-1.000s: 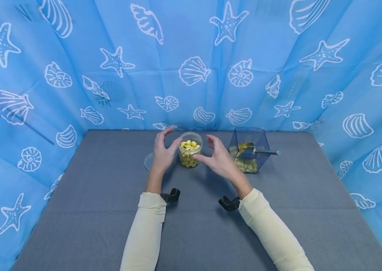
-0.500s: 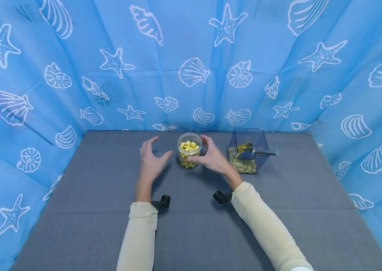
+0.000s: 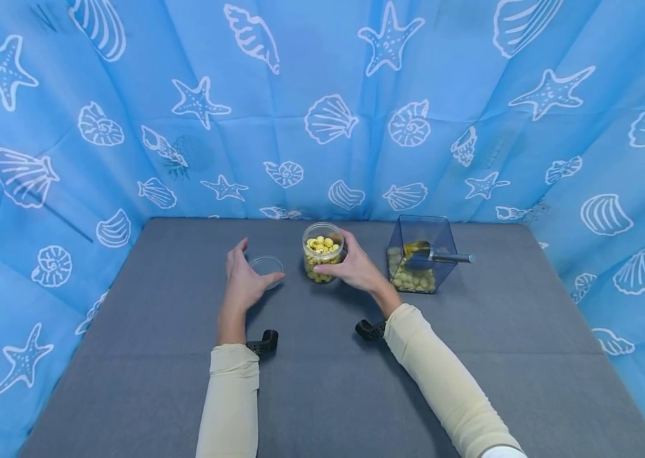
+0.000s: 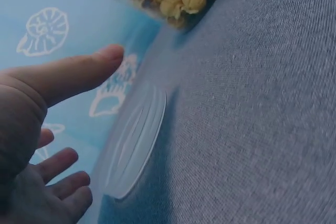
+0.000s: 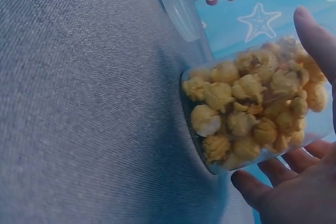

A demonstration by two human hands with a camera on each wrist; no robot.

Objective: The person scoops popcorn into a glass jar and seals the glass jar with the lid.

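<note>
In the head view, a clear round jar of yellow popcorn stands upright on the grey table. My right hand holds its right side, thumb in front and fingers curving behind. The right wrist view shows popcorn through the wall, with thumb and fingers on opposite sides. To the jar's left, a clear round lid lies flat on the cloth. My left hand is beside that lid, thumb and fingers spread around its near-left side. In the left wrist view, a gap shows between the thumb and the lid.
Right of the jar stands a square transparent blue bin, partly filled with pale popcorn-like pieces. A metal scoop rests in it, its handle sticking out over the right side. A blue shell-patterned curtain hangs behind the table.
My left hand has moved left, away from the jar to the lid. My right hand has closed in from beside the jar to hold it. The bin and scoop stay put.
</note>
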